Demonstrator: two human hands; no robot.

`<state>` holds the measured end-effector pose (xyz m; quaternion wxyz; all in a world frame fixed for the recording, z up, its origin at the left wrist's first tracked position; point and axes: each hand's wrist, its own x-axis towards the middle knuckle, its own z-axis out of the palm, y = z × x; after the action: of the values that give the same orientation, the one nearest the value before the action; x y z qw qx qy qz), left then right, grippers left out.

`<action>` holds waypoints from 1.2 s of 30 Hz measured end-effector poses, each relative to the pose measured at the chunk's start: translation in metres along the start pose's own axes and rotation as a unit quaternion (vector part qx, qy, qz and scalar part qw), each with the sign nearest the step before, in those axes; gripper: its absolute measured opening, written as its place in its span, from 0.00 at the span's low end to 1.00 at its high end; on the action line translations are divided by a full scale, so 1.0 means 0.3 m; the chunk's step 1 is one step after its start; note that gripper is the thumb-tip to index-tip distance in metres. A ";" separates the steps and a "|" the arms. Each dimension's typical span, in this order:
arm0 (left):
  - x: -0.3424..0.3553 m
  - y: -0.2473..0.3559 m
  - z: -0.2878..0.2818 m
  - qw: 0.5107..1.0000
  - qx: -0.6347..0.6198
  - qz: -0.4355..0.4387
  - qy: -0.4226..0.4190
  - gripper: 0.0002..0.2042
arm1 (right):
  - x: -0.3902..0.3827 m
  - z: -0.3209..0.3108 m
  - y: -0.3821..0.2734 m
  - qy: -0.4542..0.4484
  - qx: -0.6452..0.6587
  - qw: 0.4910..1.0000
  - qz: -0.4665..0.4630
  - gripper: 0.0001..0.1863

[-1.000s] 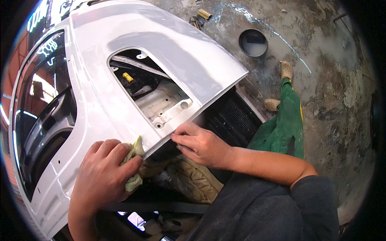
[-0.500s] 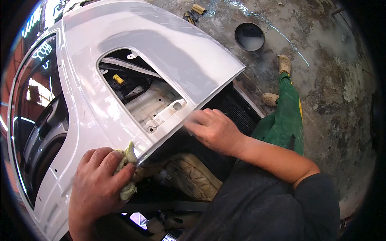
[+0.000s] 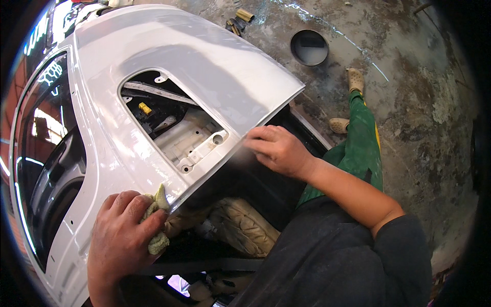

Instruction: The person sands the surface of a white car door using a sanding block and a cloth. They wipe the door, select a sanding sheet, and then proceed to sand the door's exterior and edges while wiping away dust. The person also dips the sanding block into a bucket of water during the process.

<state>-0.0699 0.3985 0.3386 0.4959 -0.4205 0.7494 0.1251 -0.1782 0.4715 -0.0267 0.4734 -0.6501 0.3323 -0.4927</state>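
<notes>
A white and grey car body panel [image 3: 204, 30] lies before me, with a lamp-shaped opening [image 3: 171, 146] cut through it. My left hand [image 3: 123, 225] rests at the panel's near edge, its fingers closed round a pale green cloth [image 3: 159, 243]. Farther right, beside the corner of the opening, my right hand [image 3: 281, 152] is at the panel's rim. Its fingers are bent together and blurred at the tips. Whatever they may pinch is hidden.
Rear window glass [image 3: 46, 148] borders the panel at left. Below the rim is a dark cavity holding crumpled brown covering [image 3: 243, 225]. A round black bucket [image 3: 309, 47] stands on the stained concrete floor [image 3: 424, 128]. Green-trousered legs [image 3: 364, 138] with beige clogs are at right.
My right hand has slid a little farther away and to the right along the rim. My left hand keeps its hold on the cloth. The whole view has shifted slightly.
</notes>
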 end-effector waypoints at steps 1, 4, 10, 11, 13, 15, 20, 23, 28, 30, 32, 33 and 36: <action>0.002 0.000 0.002 1.000 0.000 0.002 0.004 0.22 | -0.017 0.008 0.042 0.019 0.013 1.000 0.020 0.17; 0.006 0.000 -0.001 1.000 -0.003 0.006 0.010 0.22 | -0.079 0.019 0.149 0.063 0.076 0.990 0.102 0.13; 0.012 -0.005 0.010 1.000 -0.007 0.007 0.005 0.22 | -0.052 0.041 0.048 0.065 0.070 0.989 0.113 0.12; 0.017 -0.003 0.006 1.000 -0.008 0.007 0.003 0.22 | -0.023 0.031 -0.013 0.061 0.077 0.992 0.085 0.11; 0.020 0.002 -0.003 1.000 -0.009 0.005 -0.003 0.22 | -0.011 0.024 -0.028 0.067 0.069 0.993 0.061 0.12; -0.004 0.003 -0.003 1.000 -0.006 0.001 0.011 0.22 | -0.026 0.007 0.042 0.057 0.035 0.997 0.048 0.13; 0.015 0.001 -0.031 1.000 -0.007 0.020 0.005 0.18 | 0.006 0.008 -0.035 0.067 0.056 0.994 0.066 0.13; -0.008 -0.024 -0.022 0.999 -0.019 0.041 -0.003 0.18 | 0.029 0.005 -0.100 0.022 0.020 0.999 0.021 0.16; -0.030 -0.053 -0.034 0.997 -0.008 0.068 -0.020 0.16 | 0.013 -0.008 -0.067 0.003 0.013 0.999 0.040 0.19; -0.036 -0.069 -0.009 0.996 -0.023 0.081 -0.008 0.16 | 0.011 -0.001 -0.083 0.001 0.018 0.999 0.050 0.18; -0.052 -0.064 -0.007 0.996 -0.031 0.081 0.006 0.15 | 0.011 0.000 -0.092 -0.014 -0.022 0.999 0.029 0.18; -0.061 -0.062 -0.010 0.996 -0.035 0.080 0.010 0.14 | 0.021 -0.003 -0.093 -0.021 -0.039 0.999 0.019 0.18; -0.055 -0.072 -0.004 0.996 -0.023 0.090 0.012 0.14 | 0.021 -0.022 -0.095 -0.014 -0.096 0.995 0.006 0.17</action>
<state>-0.0520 0.3927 0.3581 0.4634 -0.3641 0.7872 0.1818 -0.1835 0.4733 0.0026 0.4166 -0.6973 0.3755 -0.4463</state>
